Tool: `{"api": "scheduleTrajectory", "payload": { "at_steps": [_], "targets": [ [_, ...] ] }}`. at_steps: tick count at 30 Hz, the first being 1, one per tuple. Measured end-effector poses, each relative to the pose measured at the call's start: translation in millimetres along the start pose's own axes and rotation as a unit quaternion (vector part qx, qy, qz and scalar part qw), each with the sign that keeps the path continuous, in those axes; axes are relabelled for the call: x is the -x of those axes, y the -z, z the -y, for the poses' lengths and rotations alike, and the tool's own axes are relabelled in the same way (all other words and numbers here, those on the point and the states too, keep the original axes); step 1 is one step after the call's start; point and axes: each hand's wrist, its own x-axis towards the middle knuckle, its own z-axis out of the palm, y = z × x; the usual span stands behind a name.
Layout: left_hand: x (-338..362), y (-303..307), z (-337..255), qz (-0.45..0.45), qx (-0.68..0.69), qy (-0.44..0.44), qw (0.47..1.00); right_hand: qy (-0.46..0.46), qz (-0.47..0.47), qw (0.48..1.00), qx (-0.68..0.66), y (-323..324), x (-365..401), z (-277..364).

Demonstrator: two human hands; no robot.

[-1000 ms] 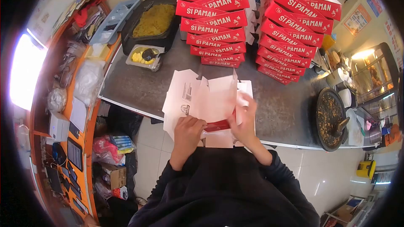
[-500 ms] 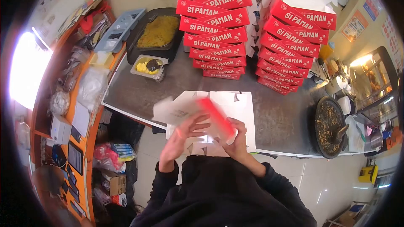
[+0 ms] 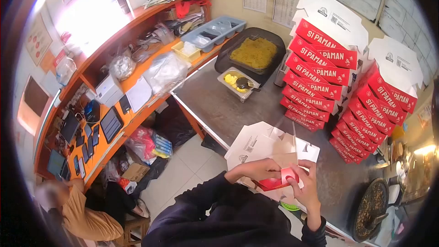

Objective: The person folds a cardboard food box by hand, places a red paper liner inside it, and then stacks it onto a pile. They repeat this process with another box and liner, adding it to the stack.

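Note:
A partly folded box (image 3: 249,144), white inside with a red side, lies at the near edge of the dark worktop. My left hand (image 3: 260,170) has its fingers closed at the box's red side. On the right, my right hand (image 3: 307,187) grips the red end flap, its thumb pressed on the flap. White card panels stand up just beyond both hands, and part of the box beneath the fingers is hidden.
Red-and-white boxes (image 3: 315,75) rise in two tall stacks behind. A black tray of yellow food (image 3: 254,52) and a small tub (image 3: 237,82) sit further left. A stone mortar (image 3: 372,210) is at right. A seated person (image 3: 89,210) is at lower left.
The view has swung left, bringing the orange desk and seated person further into sight. My left hand has gone from spread fingers to closed at the box's red side.

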Motion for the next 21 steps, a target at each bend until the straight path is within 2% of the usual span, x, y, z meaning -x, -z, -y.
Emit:
{"api": "scheduleTrajectory", "payload": {
  "at_steps": [2,3,5,6,8,9,11,15,18,21],
  "targets": [
    [1.8,-3.7,1.6,0.019,0.022,0.013,0.999,-0.034,0.005,0.999,0.014,5.5,-2.1,5.7],
    [4.2,-4.4,0.0,0.029,0.033,0.021,0.999,-0.069,-0.025,0.997,-0.010,5.5,-1.5,5.6],
    [12.4,-7.3,-8.0,0.024,0.040,-0.039,0.998,-0.137,-0.084,0.985,-0.058,3.3,-0.3,4.9],
    [14.5,-8.7,-10.7,0.022,0.044,-0.069,0.996,-0.133,-0.116,0.983,-0.047,1.1,-1.0,6.1],
    [9.7,-6.1,-4.0,0.005,-0.012,-0.044,0.999,-0.124,-0.181,0.975,-0.027,-4.9,-3.4,9.9],
    [8.3,-4.0,-2.7,-0.006,-0.041,-0.032,0.999,-0.080,-0.163,0.983,0.035,-6.5,-0.6,9.4],
    [7.1,-0.3,-5.9,-0.016,-0.097,-0.071,0.993,0.012,-0.124,0.980,0.156,-8.6,5.8,7.0],
    [9.6,2.1,-22.8,-0.005,-0.122,-0.097,0.988,0.011,-0.095,0.989,0.115,-3.9,14.1,4.4],
    [4.6,2.9,-21.0,0.017,-0.132,-0.095,0.987,0.020,-0.075,0.987,0.138,3.9,15.2,8.9],
    [0.6,2.6,-22.6,0.024,-0.154,-0.100,0.983,-0.011,-0.084,0.991,0.103,3.9,16.6,5.7]
  ]
}}
